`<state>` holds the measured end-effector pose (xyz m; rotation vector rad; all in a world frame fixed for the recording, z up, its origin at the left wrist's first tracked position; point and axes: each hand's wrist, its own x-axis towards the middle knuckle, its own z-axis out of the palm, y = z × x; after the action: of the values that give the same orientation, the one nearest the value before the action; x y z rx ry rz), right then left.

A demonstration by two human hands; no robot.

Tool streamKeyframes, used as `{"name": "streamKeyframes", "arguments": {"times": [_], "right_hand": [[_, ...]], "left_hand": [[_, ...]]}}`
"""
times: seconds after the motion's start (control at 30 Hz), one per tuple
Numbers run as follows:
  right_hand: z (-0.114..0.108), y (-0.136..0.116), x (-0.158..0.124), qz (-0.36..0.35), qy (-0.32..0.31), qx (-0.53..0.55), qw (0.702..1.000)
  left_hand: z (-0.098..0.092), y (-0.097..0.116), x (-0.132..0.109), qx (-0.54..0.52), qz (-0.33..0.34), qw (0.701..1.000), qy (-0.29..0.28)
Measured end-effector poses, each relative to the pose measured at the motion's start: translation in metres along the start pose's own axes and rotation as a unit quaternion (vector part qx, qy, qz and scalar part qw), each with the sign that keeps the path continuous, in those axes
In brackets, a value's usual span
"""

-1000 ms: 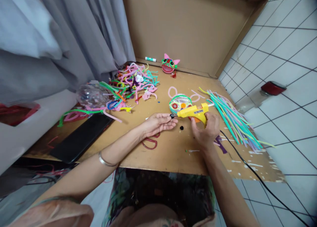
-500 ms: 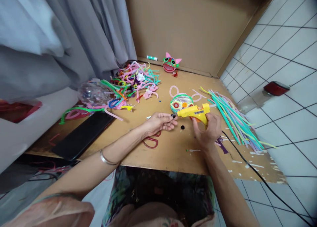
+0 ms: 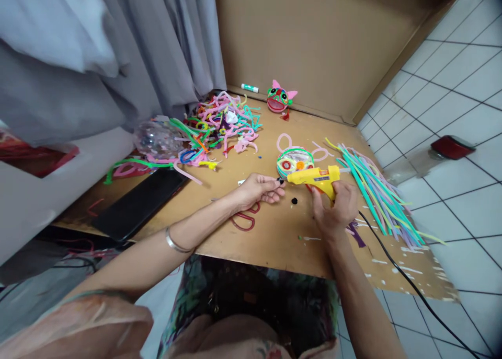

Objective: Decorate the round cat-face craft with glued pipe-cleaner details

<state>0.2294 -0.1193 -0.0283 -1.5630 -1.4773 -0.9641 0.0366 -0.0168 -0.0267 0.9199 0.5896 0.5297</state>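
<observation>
My right hand is wrapped round the handle of a yellow glue gun, its nozzle pointing left. Between the thumb and finger of my left hand is a small black piece, right at the nozzle tip. Just behind the glue gun lies a round pipe-cleaner face with a green rim and red-and-white eyes, partly covered. A second small black pompom sits on the table between my hands. Scissors with red handles lie under my left wrist.
Loose pipe cleaners are bundled at the right, near the glue gun's black cord. A tangled pipe-cleaner heap, a clear plastic bag and a black flat case occupy the left. A finished-looking pink-eared face and glue stick stand behind.
The whole view has shifted slightly, so things appear further right. Both hands keep their holds, with the black piece still at the nozzle.
</observation>
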Motion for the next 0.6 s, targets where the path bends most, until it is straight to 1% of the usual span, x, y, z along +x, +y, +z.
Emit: {"name": "streamKeyframes", "arguments": {"times": [0.1, 0.27, 0.47, 0.6], "right_hand": [[0.0002, 0.0002, -0.0002, -0.006, 0.000, 0.000, 1.000], [-0.0001, 0.0015, -0.0008, -0.038, 0.015, 0.000, 0.999], [-0.0014, 0.0013, 0.0001, -0.019, -0.003, 0.007, 1.000], [-0.0009, 0.0014, 0.0001, -0.043, 0.010, 0.009, 0.999]], "left_hand": [[0.0003, -0.0001, -0.0003, 0.004, 0.007, 1.000, 0.001], [0.0012, 0.0005, -0.0007, 0.003, 0.008, 1.000, 0.010], [0.0026, 0.0018, -0.0017, 0.006, 0.006, 1.000, 0.014], [0.0028, 0.0018, -0.0018, 0.015, 0.009, 1.000, 0.019]]}}
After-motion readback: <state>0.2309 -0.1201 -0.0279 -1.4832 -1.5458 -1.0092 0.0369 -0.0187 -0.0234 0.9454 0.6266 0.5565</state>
